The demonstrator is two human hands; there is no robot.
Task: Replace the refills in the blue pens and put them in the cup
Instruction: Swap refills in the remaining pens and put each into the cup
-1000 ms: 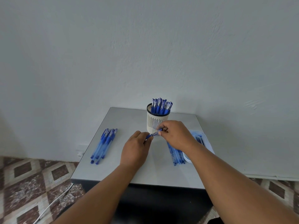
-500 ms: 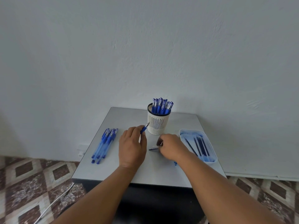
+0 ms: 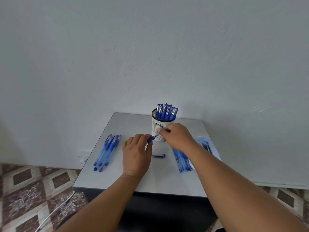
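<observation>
Two bare hands work just in front of a white slotted cup that stands at the back of a grey surface. The left hand curls its fingers round the blue grip end of a pen, tip pointing up and to the right. The right hand pinches something thin and silvery at that tip, probably the refill or the pen's point; it is too small to tell which.

The cup already holds a bunch of blue pens, caps up. A row of capped pens lies at the left of the surface, well apart from the hands. A blue cap lies alone between the hands. More pens or barrels lie to the right, partly under the right forearm, beside a pale tray.

The step appears to be seating the refill. It likely goes best with the barrel held steady, the thin part kept in line with it, and gentle pressure so nothing bends.
</observation>
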